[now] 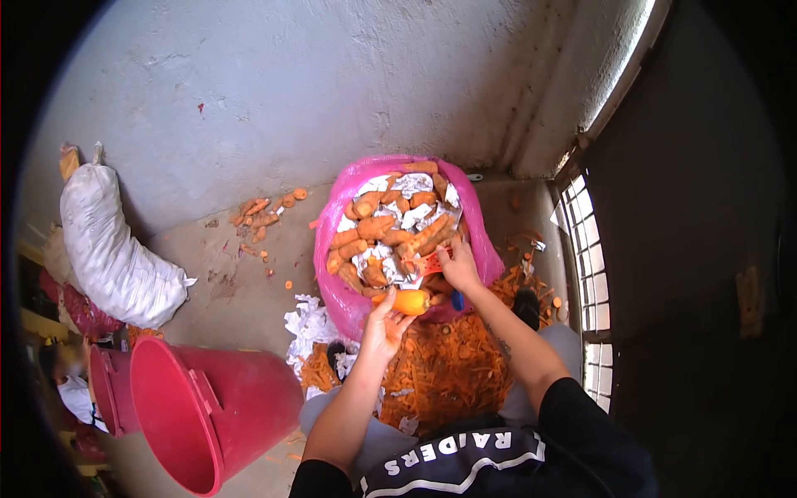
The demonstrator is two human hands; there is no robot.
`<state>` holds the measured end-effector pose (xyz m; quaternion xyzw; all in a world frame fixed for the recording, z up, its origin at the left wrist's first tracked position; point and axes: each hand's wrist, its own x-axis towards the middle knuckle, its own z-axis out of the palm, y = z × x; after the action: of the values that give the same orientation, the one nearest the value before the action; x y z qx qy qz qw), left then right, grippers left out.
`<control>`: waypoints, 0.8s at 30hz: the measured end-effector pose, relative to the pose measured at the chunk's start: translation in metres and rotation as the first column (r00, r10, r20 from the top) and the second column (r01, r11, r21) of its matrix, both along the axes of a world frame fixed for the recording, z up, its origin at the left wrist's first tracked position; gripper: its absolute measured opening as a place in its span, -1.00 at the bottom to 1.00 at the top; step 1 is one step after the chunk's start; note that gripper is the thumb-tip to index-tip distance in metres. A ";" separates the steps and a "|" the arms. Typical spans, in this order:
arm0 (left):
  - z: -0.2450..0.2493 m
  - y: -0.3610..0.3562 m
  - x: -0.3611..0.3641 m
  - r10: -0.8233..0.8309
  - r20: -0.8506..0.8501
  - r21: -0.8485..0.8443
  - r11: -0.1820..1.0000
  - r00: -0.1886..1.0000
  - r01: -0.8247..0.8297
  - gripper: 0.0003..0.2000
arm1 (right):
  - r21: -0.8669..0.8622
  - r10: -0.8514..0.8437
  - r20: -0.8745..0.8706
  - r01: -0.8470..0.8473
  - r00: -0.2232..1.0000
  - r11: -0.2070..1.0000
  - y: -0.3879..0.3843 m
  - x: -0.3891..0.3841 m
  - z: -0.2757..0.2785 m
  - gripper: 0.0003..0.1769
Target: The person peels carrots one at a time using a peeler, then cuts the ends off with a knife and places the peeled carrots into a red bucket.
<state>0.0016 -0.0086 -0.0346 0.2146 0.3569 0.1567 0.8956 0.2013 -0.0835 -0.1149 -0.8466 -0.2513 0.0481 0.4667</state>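
Note:
A peeled, bright orange carrot (411, 302) lies in my left hand (385, 326), its fingers wrapped round one end. Just above and to the right, my right hand (459, 264) is closed on a red peeler (426, 265), which is apart from the carrot. Both hands are over the near part of an open pink mesh sack (331, 292) filled with unpeeled carrots (376, 227) and crumpled paper. Orange peelings (448, 365) are heaped on the floor between my legs.
Loose carrots (264, 220) lie by the wall. Left stand a large red bin (249, 407), a second bin and a full white sack (120, 249). Crumpled paper (307, 328) is beside the pink sack. Another person (76, 397) is at the far left; a barred window is right.

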 end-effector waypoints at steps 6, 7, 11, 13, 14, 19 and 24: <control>-0.001 0.021 0.012 0.102 -0.003 0.025 0.994 0.995 -0.102 -0.60 | -0.125 -0.193 0.077 0.202 0.978 0.971 -0.034 0.001 0.038 -0.77; 0.002 0.023 0.014 0.106 -0.001 0.024 0.994 0.994 -0.106 -0.60 | -0.227 -0.110 0.040 0.116 0.993 0.967 -0.040 -0.005 0.045 -0.69; 0.006 0.023 0.021 0.111 -0.001 0.036 0.993 0.994 -0.111 -0.62 | -0.551 0.024 0.052 0.009 0.998 0.834 -0.038 -0.032 0.044 -0.36; 0.002 0.021 0.020 0.114 0.026 0.039 0.993 0.993 -0.115 -0.64 | -0.525 0.007 0.044 0.017 0.999 0.851 -0.037 -0.029 0.038 -0.33; 0.002 0.019 0.019 0.115 0.043 0.039 0.992 0.992 -0.117 -0.65 | -0.508 0.000 0.038 0.019 0.999 0.861 -0.037 -0.028 0.036 -0.31; 0.008 0.016 0.015 0.087 0.183 0.050 0.994 0.979 -0.098 -0.69 | -0.361 -0.103 0.010 0.099 0.995 0.927 -0.048 -0.023 0.027 -0.46; 0.012 0.010 0.014 0.091 0.252 0.078 0.990 0.964 -0.114 -0.70 | -0.175 -0.004 -0.069 -0.008 0.998 0.985 -0.076 -0.027 0.076 -0.76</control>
<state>0.0153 0.0019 -0.0222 0.2154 0.2454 0.2446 0.9130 0.1739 -0.1597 -0.0387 -0.8819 -0.2306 0.0998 0.3990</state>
